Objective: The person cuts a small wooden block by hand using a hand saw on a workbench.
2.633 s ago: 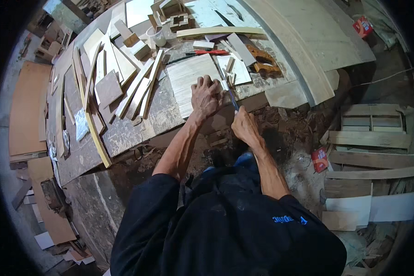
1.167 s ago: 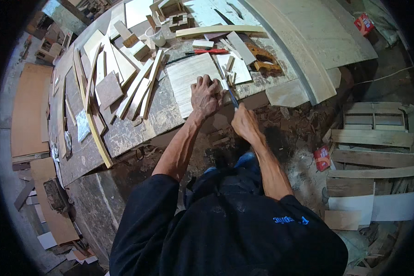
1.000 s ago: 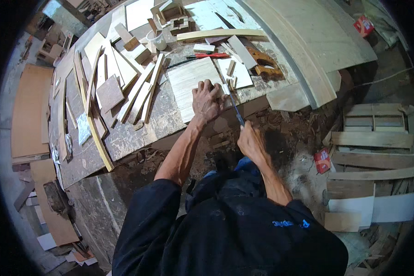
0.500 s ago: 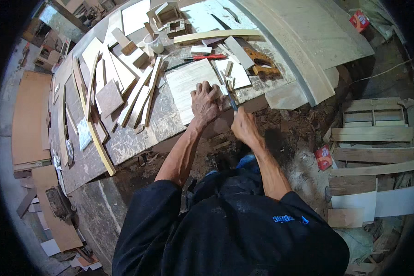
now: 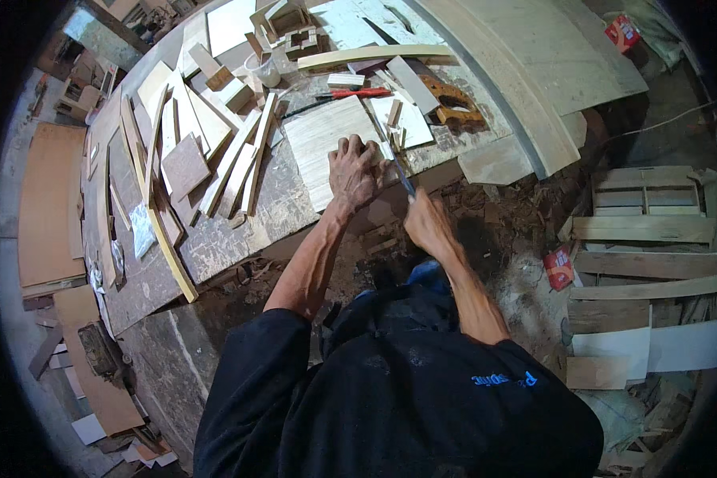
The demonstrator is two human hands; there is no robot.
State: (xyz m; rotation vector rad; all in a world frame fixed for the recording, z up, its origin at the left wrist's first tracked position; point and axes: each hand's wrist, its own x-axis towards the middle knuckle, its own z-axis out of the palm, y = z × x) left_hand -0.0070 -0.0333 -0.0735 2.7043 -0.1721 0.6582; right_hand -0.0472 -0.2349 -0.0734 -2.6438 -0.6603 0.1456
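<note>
My left hand (image 5: 354, 170) presses down with curled fingers at the near right part of a pale square wooden board (image 5: 319, 143), close to the bench edge. Whatever lies under those fingers is hidden. A small pale wood piece (image 5: 386, 150) shows just beside the fingertips. In my closed right hand (image 5: 430, 225) is the handle end of a narrow dark file-like tool (image 5: 403, 175). Its blade slants away toward the small piece, beside the left fingers. Past the board, a red-handled tool (image 5: 362, 92) lies on the bench, and a handsaw with a brown wooden handle (image 5: 452, 102) rests to its right.
Long wood strips (image 5: 235, 171) and offcuts cover the left of the worn bench (image 5: 247, 243). A white cup (image 5: 264, 72) stands among blocks farther back. A long curved panel (image 5: 526, 88) extends at the right. Stacked wooden frames (image 5: 644, 229) lie on the floor at right.
My right hand has drawn slightly back toward me with the file-like tool, showing more of its blade. My left hand keeps its place on the board. The whole view has shifted a little.
</note>
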